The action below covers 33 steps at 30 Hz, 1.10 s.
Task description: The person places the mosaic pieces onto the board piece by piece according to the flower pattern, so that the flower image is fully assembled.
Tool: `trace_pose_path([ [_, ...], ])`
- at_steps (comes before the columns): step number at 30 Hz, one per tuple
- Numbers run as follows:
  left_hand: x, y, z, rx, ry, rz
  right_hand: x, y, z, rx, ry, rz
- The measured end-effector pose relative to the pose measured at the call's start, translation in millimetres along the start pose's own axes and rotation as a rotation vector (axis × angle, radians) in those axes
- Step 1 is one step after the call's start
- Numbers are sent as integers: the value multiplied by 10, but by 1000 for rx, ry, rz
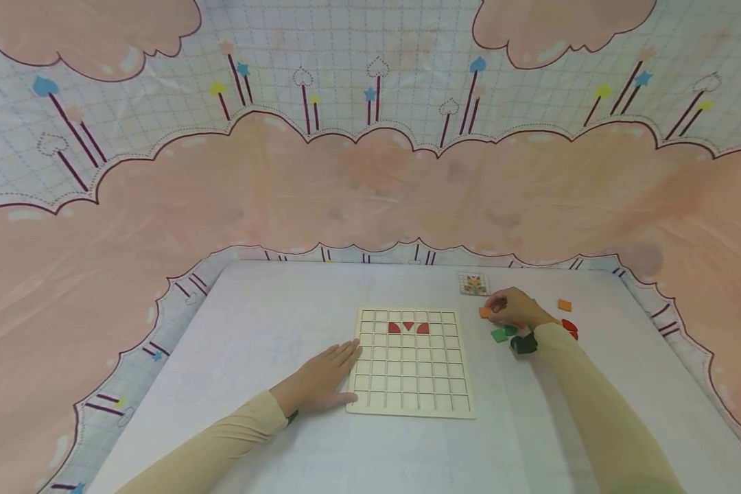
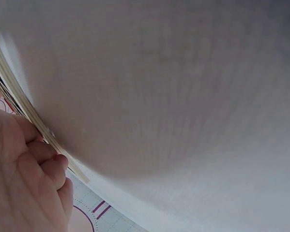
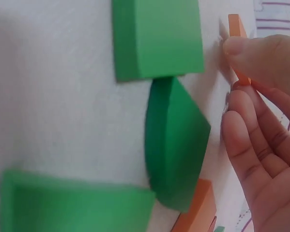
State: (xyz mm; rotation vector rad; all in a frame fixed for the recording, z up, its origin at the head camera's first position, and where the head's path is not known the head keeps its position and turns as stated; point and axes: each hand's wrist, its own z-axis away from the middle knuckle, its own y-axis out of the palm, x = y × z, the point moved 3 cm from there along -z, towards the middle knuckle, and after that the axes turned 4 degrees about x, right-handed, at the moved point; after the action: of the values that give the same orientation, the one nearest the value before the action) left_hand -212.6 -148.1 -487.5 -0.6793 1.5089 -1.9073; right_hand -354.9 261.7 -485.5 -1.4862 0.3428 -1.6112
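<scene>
While the left hand [image 1: 321, 377] lay at the left edge of a pale gridded board [image 1: 401, 384], its fingers stretched out close together with their tips touching that edge and its thumb apart from them near the close left corner, the right hand [image 1: 514, 307] was past the board's right side. Its thumb and fingers pinched a thin orange tile [image 1: 484, 312], which was to the right of the board's far right corner and near a small picture card [image 1: 473, 283]; whether the tile touched the white counter [image 1: 272, 302] could not be told.

Three red pieces [image 1: 408, 326] lay in neighbouring cells of the board's second row from the far edge, a triangle in the middle with a curved-sided piece on either side. Close to the right hand, the right wrist view showed a green block [image 3: 159, 38], a darker green piece [image 3: 181, 140] with a curved side, part of another green piece [image 3: 77, 208], and an orange block [image 3: 200, 205] partly hidden. Farther right lay a separate orange piece [image 1: 565, 305], near some red shapes [image 1: 570, 328] beside the right sleeve [image 1: 586, 391]. Behind everything hung a cloud-patterned cloth [image 1: 346, 192].
</scene>
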Motion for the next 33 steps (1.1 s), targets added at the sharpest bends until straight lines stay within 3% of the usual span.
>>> trace_pose_path([
  [8, -12, 2, -11, 10, -7, -1, 102, 43, -18, -33, -71, -4],
  [16, 3, 7, -12, 5, -2, -14, 497, 139, -17, -75, -194, 42],
  [25, 8, -38, -15, 23, -6, -19, 852, 364, -38, -49, -246, -14],
  [33, 63, -81, -45, 61, 8, -8, 1058, 559, -36, -17, -339, -69],
])
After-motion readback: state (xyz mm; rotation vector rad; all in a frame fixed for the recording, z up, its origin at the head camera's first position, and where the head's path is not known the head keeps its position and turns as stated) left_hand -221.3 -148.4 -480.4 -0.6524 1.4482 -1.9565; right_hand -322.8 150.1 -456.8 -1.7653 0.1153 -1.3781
